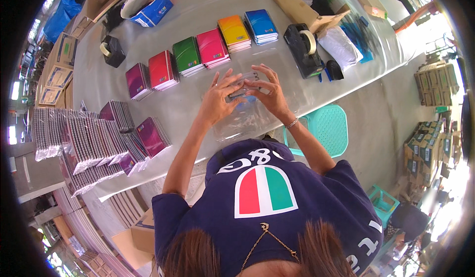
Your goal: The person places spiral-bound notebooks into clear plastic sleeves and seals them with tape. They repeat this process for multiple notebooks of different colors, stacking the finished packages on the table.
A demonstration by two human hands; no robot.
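Observation:
Both hands meet over clear plastic bags (237, 123) lying at the near edge of the table. My left hand (221, 98) has curved fingers, with its fingertips close to those of the other hand. My right hand (268, 93) bends its thumb and index finger inward against the clear plastic, the other fingers raised. Between the fingertips the plastic is thin and shiny, so its edges are hard to make out. Just beyond stand stacks of spiral notebooks in a slanting row: purple (138, 81), red (162, 70), green (187, 55), pink (213, 48), yellow (234, 32) and blue (261, 26).
Many wrapped purple notebooks (94, 138) are piled at left. Tape dispensers stand at right (304, 51) and far left (113, 51). An open cardboard box (302, 7) and a blue-white container (148, 7) sit farther back. A turquoise stool (329, 131) is beside the table.

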